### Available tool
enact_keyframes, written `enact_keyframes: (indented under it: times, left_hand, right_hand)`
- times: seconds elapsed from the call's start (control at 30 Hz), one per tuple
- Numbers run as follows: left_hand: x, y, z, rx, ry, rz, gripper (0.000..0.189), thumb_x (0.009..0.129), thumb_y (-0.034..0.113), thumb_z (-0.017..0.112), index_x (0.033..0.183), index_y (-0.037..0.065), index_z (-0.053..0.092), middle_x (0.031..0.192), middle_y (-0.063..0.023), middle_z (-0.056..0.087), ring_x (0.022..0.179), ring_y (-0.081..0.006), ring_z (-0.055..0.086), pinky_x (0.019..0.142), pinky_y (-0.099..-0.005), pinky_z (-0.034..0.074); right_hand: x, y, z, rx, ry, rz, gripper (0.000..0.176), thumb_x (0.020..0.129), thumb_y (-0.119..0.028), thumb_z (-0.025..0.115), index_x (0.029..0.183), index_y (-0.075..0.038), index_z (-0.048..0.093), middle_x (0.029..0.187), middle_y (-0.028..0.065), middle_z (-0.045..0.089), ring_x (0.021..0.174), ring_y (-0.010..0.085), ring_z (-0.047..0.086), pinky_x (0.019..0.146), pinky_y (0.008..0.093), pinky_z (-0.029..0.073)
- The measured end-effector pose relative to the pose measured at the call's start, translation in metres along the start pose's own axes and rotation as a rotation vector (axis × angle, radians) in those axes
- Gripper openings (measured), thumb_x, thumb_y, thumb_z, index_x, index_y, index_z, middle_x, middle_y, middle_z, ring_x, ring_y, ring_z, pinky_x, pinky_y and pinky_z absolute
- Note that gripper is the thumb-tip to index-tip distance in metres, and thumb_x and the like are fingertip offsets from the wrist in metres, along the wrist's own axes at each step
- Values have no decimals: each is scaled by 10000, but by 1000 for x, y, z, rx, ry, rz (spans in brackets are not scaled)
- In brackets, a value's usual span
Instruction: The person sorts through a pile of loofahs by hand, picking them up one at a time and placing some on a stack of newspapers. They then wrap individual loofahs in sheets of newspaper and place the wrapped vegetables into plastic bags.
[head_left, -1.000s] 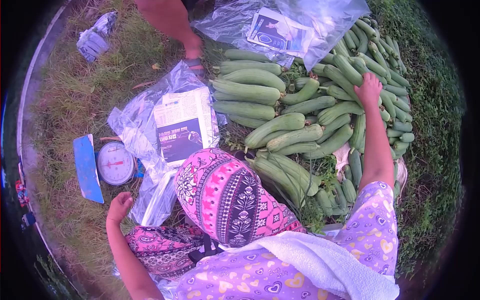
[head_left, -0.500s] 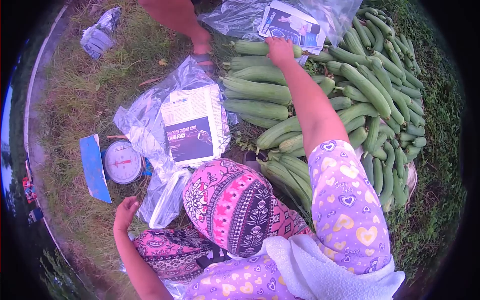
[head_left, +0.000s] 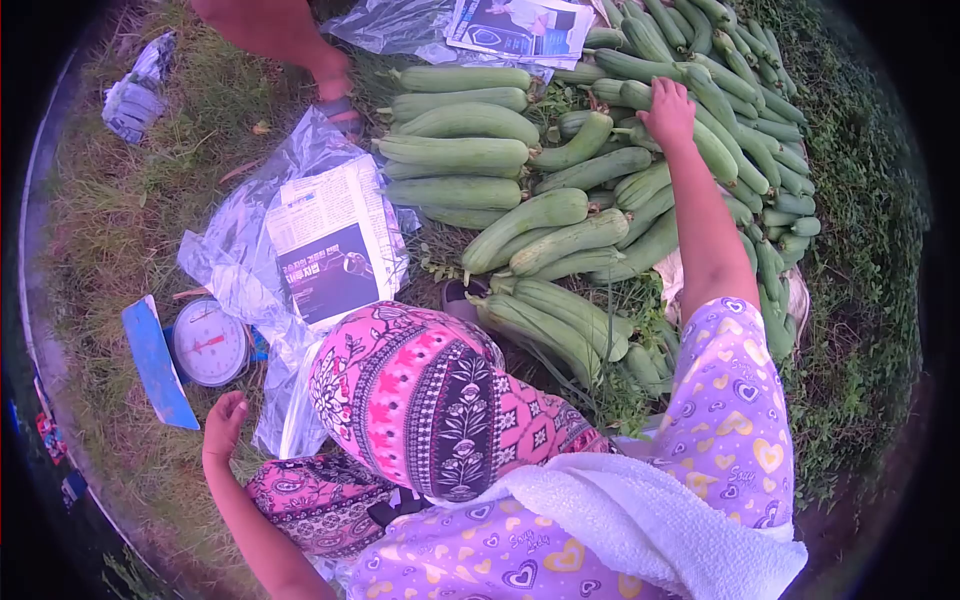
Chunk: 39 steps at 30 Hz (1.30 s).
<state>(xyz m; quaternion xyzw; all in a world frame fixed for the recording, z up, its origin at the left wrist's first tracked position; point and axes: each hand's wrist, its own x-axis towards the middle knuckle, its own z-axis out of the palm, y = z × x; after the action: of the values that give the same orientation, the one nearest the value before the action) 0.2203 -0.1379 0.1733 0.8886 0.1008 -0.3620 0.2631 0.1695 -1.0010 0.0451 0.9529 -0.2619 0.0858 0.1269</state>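
My right hand (head_left: 668,108) reaches into the big pile of luffa gourds (head_left: 730,100), its fingers curved over one long green luffa gourd (head_left: 712,150). Left of the pile, several luffa gourds (head_left: 455,153) lie side by side in a neat row on the grass. My left hand (head_left: 224,418) is low at the left, loosely curled with nothing in it. Close above that hand stand a round dial scale (head_left: 210,342) and its blue plate (head_left: 160,362).
Folded newspaper (head_left: 330,235) lies on clear plastic bags (head_left: 240,255) left of my knee. More newspaper (head_left: 515,30) and plastic are at the top. Another person's leg (head_left: 290,40) stands at the upper left. A crumpled silvery packet (head_left: 138,90) lies on the grass.
My right hand has let go of the top luffa gourd in the row and moved right, onto the pile. The view has shifted, so the scene sits further left. My left hand stays by the scale.
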Motion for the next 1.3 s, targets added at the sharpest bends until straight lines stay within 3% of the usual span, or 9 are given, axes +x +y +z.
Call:
enact_keyframes:
  times: [0.03,0.33,0.43,0.57,0.7,0.9,1.1,1.2,1.3]
  left_hand:
    - [3,1,1,12,-9,4,408,894,162,603,1222,-62,510,1107,-119,614,1005,-170,594,889,-296,469]
    - [3,19,5,92,-4,71,427,899,177,599,1230,-74,500,1128,-129,604,1016,-179,590,887,-302,471]
    - [0,17,5,95,-10,88,438,901,188,599,1236,-74,497,1113,-120,607,985,-172,592,872,-296,475]
    - [7,1,2,106,-23,75,441,900,203,602,1231,-72,504,1083,-104,613,917,-154,594,838,-290,479]
    - [20,-10,-1,137,-30,64,431,899,201,601,1216,-77,512,1070,-103,618,895,-152,593,821,-290,480]
    - [12,9,5,110,-12,144,449,892,220,613,1213,-79,517,1062,-99,626,864,-160,615,798,-284,482]
    - [4,-1,2,119,-1,103,419,897,200,605,1206,-70,520,1073,-110,621,902,-151,600,813,-287,483]
    - [-6,-7,0,117,5,54,402,896,189,601,1196,-68,527,1063,-105,625,889,-149,603,796,-286,487]
    - [-4,-25,1,107,10,32,385,891,174,595,1185,-68,534,1033,-96,633,858,-146,607,774,-283,490]
  right_hand:
    - [-10,11,3,10,74,-73,616,671,-239,781,1222,-135,525,1199,60,521,1129,256,483,911,432,401]
    - [-32,20,-12,267,-42,83,542,700,-199,750,1190,-144,526,1145,102,585,1080,286,539,910,422,429]
    - [-59,34,-49,455,133,-46,575,701,-210,754,1215,-118,512,1104,138,613,1042,329,564,904,422,446]
    - [-104,18,-122,836,-47,8,635,717,-239,767,1269,-63,507,1192,155,607,1100,269,589,944,357,448]
    - [-159,-22,-126,1295,-554,33,711,720,-257,773,1311,14,484,1153,133,628,1041,183,594,937,306,443]
    - [-215,-85,-77,829,-763,-301,721,704,-343,765,1312,-62,498,1149,211,612,1034,335,602,933,396,451]
    - [-232,-97,-47,744,-716,-307,694,717,-372,738,1307,-93,502,1182,183,581,1125,328,529,960,416,427]
    - [-229,-91,-52,738,-653,-329,640,733,-370,729,1278,-98,533,1184,151,574,1138,320,506,962,416,425]
    - [-203,-72,-53,776,-412,-364,565,752,-357,719,1230,-95,571,1152,116,589,1108,304,516,951,415,431]
